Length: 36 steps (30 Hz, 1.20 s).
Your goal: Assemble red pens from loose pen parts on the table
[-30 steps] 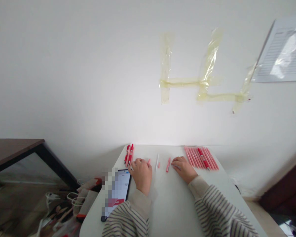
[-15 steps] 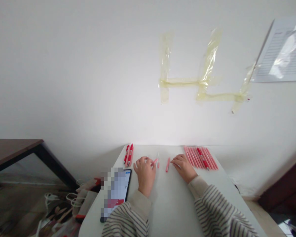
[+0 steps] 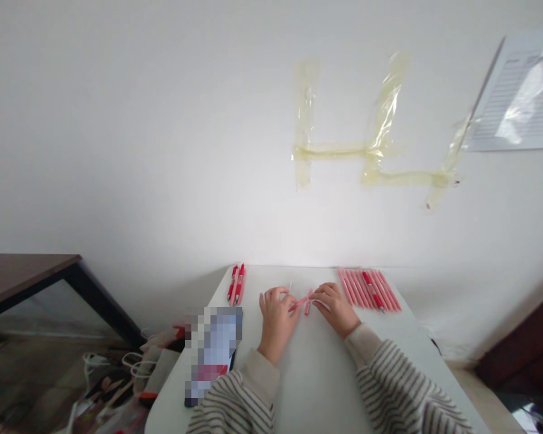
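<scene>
My left hand (image 3: 277,315) pinches a short pink pen part (image 3: 300,302) and holds it toward my right hand (image 3: 335,306). The right hand rests on the white table (image 3: 317,374) with its fingers curled; what they hold is too small to make out. A pink pen barrel (image 3: 308,306) lies on the table between the two hands. A thin white refill (image 3: 290,287) lies just beyond my left hand.
A row of several pink and red pens (image 3: 370,289) lies at the table's far right. Two or three red pens (image 3: 237,283) lie at the far left. A phone (image 3: 212,352) sits on the left edge. A dark table (image 3: 27,277) and floor clutter (image 3: 117,386) are on the left.
My left hand has moved right from the red pens on the left toward my right hand, carrying the pink part. The right hand has stayed nearly still.
</scene>
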Available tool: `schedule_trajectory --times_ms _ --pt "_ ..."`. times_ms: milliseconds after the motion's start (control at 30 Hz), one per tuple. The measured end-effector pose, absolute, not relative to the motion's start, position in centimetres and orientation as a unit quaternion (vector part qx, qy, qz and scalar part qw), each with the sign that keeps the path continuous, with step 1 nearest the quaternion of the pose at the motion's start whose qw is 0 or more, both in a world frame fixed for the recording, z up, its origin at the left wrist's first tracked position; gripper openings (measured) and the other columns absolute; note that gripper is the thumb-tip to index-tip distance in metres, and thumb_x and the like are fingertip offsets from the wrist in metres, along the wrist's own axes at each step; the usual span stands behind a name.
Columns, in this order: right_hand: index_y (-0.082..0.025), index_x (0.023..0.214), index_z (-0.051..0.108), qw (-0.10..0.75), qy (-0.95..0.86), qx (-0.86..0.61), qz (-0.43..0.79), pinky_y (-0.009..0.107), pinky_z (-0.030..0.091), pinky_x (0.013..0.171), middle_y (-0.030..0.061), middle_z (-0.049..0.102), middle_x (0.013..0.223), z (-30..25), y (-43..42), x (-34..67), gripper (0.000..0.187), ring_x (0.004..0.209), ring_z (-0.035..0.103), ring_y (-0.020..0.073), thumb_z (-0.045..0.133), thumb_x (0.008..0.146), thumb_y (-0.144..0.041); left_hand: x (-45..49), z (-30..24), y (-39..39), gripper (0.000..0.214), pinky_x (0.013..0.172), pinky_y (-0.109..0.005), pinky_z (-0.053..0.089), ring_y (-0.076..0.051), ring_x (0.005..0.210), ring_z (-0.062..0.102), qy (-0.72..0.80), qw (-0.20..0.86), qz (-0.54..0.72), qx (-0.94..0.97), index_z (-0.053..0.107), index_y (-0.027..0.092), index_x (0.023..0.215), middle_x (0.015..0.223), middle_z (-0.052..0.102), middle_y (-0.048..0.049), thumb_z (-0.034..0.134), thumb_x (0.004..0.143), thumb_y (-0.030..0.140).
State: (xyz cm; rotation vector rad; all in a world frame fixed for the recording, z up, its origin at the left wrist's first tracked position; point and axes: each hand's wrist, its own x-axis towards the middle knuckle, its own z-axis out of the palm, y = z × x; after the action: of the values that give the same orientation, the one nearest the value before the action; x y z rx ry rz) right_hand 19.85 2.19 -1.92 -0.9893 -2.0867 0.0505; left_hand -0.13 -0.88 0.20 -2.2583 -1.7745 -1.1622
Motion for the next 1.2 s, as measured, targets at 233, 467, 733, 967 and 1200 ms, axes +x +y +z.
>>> schedule_trajectory --times_ms 233,467,733,967,1200 --pt "-0.025 0.109 0.072 0.401 -0.826 -0.396 0.022 0.044 0.055 0.091 0.0080 0.070 0.098 -1.7 2.0 19.9 0.019 0.104 0.058 0.0247 0.066 0.091 -0.021 0.3 -0.2 -0.8 0.009 0.112 -0.057 0.031 -0.024 0.112 0.051 -0.554 -0.004 -0.372 -0.745 0.075 0.028 0.078 0.111 0.062 -0.0048 0.070 0.083 0.034" --pt "-0.024 0.106 0.073 0.380 -0.836 -0.394 0.027 0.039 0.055 0.084 0.0073 0.070 0.091 -1.5 1.9 19.9 0.017 0.095 0.059 0.0230 0.064 0.092 -0.020 0.3 0.1 -0.9 0.017 0.115 -0.060 0.027 -0.023 0.113 0.051 -0.550 -0.019 -0.365 -0.751 0.076 0.029 0.078 0.111 0.063 -0.0046 0.066 0.087 0.040" --pt "-0.024 0.101 0.074 0.389 -0.831 -0.396 0.046 0.040 0.053 0.086 0.0073 0.072 0.091 -1.6 2.0 20.0 0.014 0.096 0.060 0.0233 0.061 0.095 -0.024 0.1 0.4 -1.1 0.009 0.117 -0.060 0.025 -0.024 0.115 0.050 -0.563 -0.027 -0.355 -0.746 0.075 0.029 0.082 0.113 0.062 -0.0044 0.068 0.084 0.034" --pt "-0.022 0.097 0.074 0.427 -0.807 -0.403 0.070 0.038 0.055 0.084 0.0077 0.073 0.089 -2.1 2.5 20.5 0.015 0.094 0.062 0.0225 0.061 0.096 -0.028 -0.6 0.7 -1.0 0.005 0.117 -0.064 0.022 -0.026 0.119 0.049 -0.573 -0.018 -0.338 -0.746 0.075 0.030 0.085 0.119 0.061 -0.0037 0.071 0.081 0.028" --pt "-0.022 0.096 0.076 0.429 -0.798 -0.409 0.105 0.039 0.056 0.085 0.0077 0.075 0.090 -2.5 2.7 20.5 0.016 0.094 0.064 0.0226 0.062 0.095 -0.028 -0.8 1.1 -1.0 0.010 0.116 -0.060 0.027 -0.025 0.117 0.050 -0.572 -0.020 -0.354 -0.740 0.076 0.030 0.089 0.118 0.060 -0.0051 0.068 0.084 0.029"
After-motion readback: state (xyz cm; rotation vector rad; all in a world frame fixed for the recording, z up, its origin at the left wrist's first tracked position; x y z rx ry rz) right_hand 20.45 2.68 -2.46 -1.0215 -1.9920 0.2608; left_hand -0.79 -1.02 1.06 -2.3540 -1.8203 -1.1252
